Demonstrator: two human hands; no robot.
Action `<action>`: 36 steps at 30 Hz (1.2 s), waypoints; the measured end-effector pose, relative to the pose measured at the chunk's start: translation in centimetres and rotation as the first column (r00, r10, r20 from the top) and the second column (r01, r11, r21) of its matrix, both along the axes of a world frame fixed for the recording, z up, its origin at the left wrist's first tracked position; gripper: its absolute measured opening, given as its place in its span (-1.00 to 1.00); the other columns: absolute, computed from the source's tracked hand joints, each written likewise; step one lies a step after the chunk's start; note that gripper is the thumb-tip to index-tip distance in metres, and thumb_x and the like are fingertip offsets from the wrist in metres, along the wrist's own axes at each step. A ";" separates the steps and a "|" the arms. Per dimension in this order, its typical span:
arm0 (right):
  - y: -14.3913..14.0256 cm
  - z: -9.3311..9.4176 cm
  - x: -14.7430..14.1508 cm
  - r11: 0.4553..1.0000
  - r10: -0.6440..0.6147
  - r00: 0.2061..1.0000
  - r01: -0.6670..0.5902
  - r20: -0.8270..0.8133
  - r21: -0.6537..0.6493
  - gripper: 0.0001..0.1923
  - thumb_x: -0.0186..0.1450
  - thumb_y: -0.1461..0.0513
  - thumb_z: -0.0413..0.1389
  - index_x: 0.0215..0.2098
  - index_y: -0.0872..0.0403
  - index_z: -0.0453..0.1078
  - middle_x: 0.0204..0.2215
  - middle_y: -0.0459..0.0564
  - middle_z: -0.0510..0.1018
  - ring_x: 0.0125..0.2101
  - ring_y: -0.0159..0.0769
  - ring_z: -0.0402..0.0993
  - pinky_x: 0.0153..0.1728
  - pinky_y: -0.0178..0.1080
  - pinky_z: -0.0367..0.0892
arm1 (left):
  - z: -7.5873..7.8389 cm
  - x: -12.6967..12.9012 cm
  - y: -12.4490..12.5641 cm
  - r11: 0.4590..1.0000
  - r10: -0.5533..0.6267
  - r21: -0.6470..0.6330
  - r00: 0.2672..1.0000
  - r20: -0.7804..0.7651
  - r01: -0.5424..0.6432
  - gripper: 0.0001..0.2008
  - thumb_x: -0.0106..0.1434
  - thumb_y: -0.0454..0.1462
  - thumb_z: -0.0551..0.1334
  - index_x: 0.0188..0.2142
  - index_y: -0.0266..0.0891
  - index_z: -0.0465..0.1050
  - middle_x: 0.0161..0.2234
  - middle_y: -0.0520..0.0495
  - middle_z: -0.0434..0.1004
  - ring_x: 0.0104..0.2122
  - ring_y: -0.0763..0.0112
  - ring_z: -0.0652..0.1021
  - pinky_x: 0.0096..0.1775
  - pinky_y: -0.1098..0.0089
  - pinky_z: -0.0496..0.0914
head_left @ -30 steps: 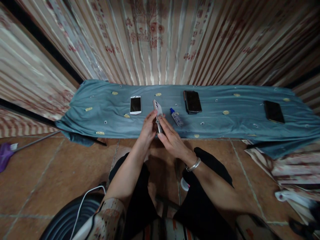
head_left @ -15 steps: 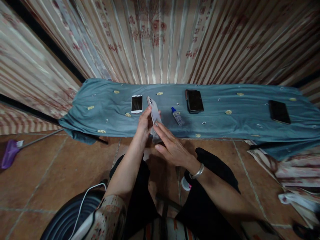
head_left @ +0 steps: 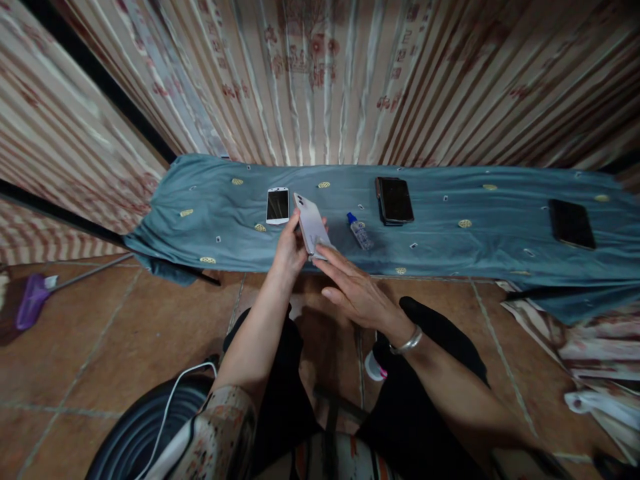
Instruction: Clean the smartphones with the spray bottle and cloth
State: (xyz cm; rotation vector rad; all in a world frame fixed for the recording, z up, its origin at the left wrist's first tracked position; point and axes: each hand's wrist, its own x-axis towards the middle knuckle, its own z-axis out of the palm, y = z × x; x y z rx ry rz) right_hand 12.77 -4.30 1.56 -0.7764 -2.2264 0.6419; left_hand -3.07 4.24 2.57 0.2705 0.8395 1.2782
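A purple tool (head_left: 31,300) is lying on the tiled floor at the far left. On the teal cloth (head_left: 210,207), a white phone (head_left: 277,205) is resting face up, just beside the left hand (head_left: 289,248). This hand is gripping a pale phone (head_left: 312,227) by its lower left edge, with the back and camera lenses turned up and the phone tilted above the cloth's front edge. The right hand (head_left: 356,293) is lying flat and open, with its fingertips (head_left: 325,252) pressing on the lower corner of the pale phone; whether something thin is under them, I cannot tell. To do this well, I think the left hand should be keeping the phone steady while the right fingers are working with light, even pressure. Further right, a small bottle (head_left: 359,231) with a blue cap is lying on its side, then a dark phone (head_left: 395,200), and another dark phone (head_left: 572,223) well apart.
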 end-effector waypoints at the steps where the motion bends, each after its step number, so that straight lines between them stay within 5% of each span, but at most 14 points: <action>1: 0.0 0.0 0.1 1.000 0.001 1.000 -0.001 -0.008 -0.002 -0.47 0.49 0.05 -0.10 0.38 0.01 0.13 0.41 0.08 0.12 0.41 -0.16 0.00 0.38 0.07 0.08 | 0.0 0.0 0.0 1.000 -0.003 0.013 1.000 0.007 0.003 -0.55 0.38 -0.05 0.13 0.08 -0.30 0.47 -0.20 -0.21 0.68 -0.10 0.12 0.65 0.02 0.16 0.49; 14: 0.5 0.2 1.6 0.991 -0.109 0.992 0.103 -0.066 -0.086 -0.57 0.50 0.05 -0.15 0.12 0.00 0.42 0.29 0.06 0.36 0.28 -0.19 0.30 0.30 0.02 0.25 | 0.1 -0.1 -0.3 0.994 0.020 0.106 0.999 0.037 -0.023 -0.59 0.37 -0.06 0.13 0.04 -0.26 0.48 -0.22 -0.17 0.68 -0.09 0.13 0.64 0.03 0.13 0.48; 25: 0.9 1.1 1.8 0.927 -0.286 0.935 0.215 -0.209 -0.307 -0.39 0.47 -0.13 -0.22 -0.09 -0.01 0.58 0.11 0.03 0.56 0.14 -0.13 0.47 0.19 -0.02 0.36 | -0.3 0.0 -0.1 0.996 0.011 0.084 1.000 0.028 -0.013 -0.59 0.32 -0.02 0.17 -0.04 -0.27 0.52 -0.23 -0.19 0.68 -0.04 0.10 0.62 0.05 0.13 0.47; 33: 2.4 -0.3 1.8 0.846 -0.401 0.824 0.166 -0.400 -0.507 -0.35 0.44 -0.18 -0.21 -0.10 -0.01 0.59 0.12 0.05 0.55 0.17 -0.08 0.45 0.16 0.05 0.41 | -0.7 0.7 -0.4 0.998 -0.034 0.060 0.999 0.028 0.032 -0.62 0.34 -0.05 0.15 -0.12 -0.30 0.54 -0.25 -0.21 0.68 -0.04 0.11 0.62 0.04 0.18 0.47; 36: 2.1 -0.3 1.4 0.862 -0.360 0.837 0.130 -0.413 -0.489 -0.35 0.46 -0.15 -0.26 0.02 -0.01 0.54 0.20 0.06 0.47 0.22 -0.09 0.39 0.17 0.05 0.41 | -1.1 1.3 -0.5 0.998 -0.059 0.031 0.998 0.006 0.059 -0.61 0.33 -0.06 0.17 -0.09 -0.33 0.54 -0.25 -0.24 0.67 -0.04 0.10 0.62 0.03 0.21 0.47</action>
